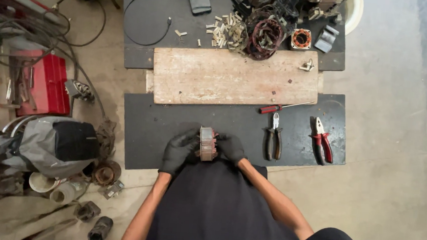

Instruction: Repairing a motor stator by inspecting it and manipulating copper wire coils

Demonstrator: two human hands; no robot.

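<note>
Together, left hand (179, 149) and right hand (231, 148) grip a rusty motor stator (207, 143).

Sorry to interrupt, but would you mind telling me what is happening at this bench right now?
A person in black gloves holds a small motor stator between the left hand and right hand, above a dark mat. Two pairs of pliers and a red-handled screwdriver lie to the right, untouched. A worn wooden board sits behind, with more stators and scrap pieces beyond it.
</note>
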